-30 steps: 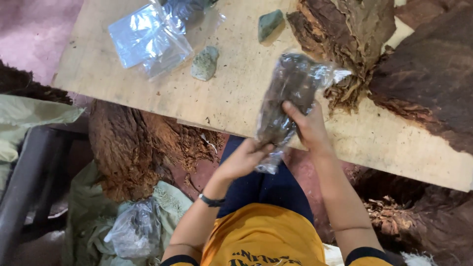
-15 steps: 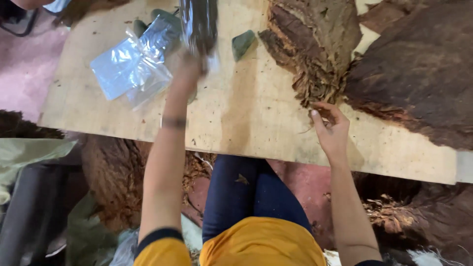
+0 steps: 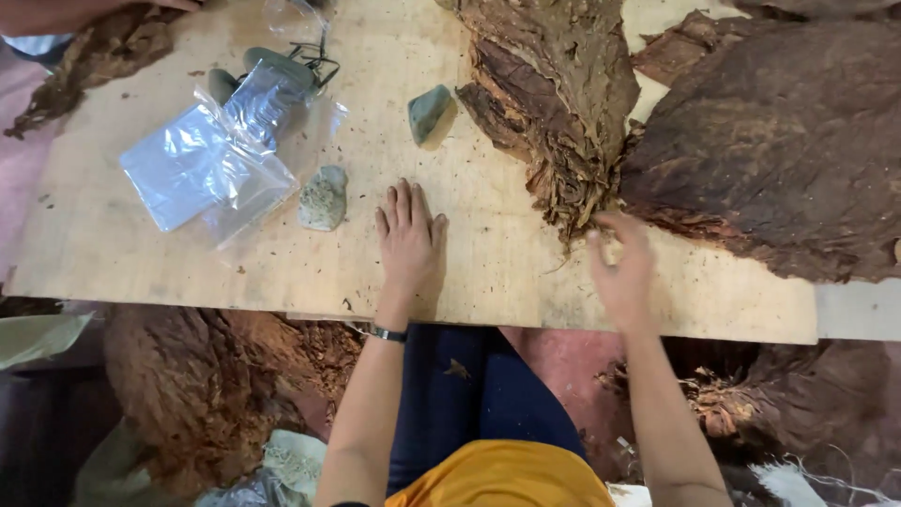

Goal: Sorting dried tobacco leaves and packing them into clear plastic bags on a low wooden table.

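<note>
Filled bag is gone from the left hand (image 3: 409, 246) — it now lies flat, fingers spread, empty on the surface (image 3: 235, 272). Right hand (image 3: 621, 268), blurred, has slid to the dried leaf pile (image 3: 563, 113), fingers loosely curled at its edge — grip unclear.

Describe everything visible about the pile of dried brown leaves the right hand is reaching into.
The pile of dried brown leaves lies on the pale wooden board, running from the top edge down to a frayed, shredded lower tip. The leaves look crinkled, brittle and layered, dark brown with lighter tan patches. The right hand, blurred, touches that ragged tip with its fingertips. A larger, darker heap of leaves adjoins it on the right.
</note>
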